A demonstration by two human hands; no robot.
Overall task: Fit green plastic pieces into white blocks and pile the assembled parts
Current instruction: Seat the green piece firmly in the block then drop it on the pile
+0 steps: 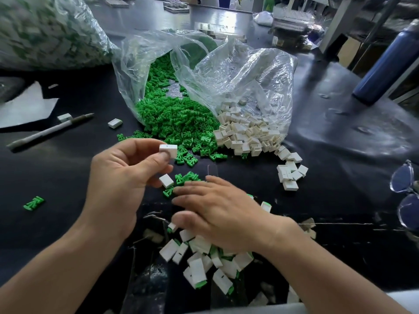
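Observation:
My left hand [122,175] pinches a white block [168,150] between thumb and forefinger, and a second white block [166,180] sits under its lower fingers. My right hand [217,211] lies flat, fingers spread, its fingertips on a few loose green pieces [181,177] on the black table. Below that hand lies the pile of assembled parts [204,264], white blocks with green ends. A clear bag spills a heap of green pieces [179,123], and another bag spills white blocks [247,134].
A big clear bag of assembled parts [45,32] fills the far left. A pen [49,131], white paper [25,107] and two stray white blocks lie at left. A blue bottle [390,64] stands at right, glasses [405,193] at the right edge. One green piece [34,203] lies alone.

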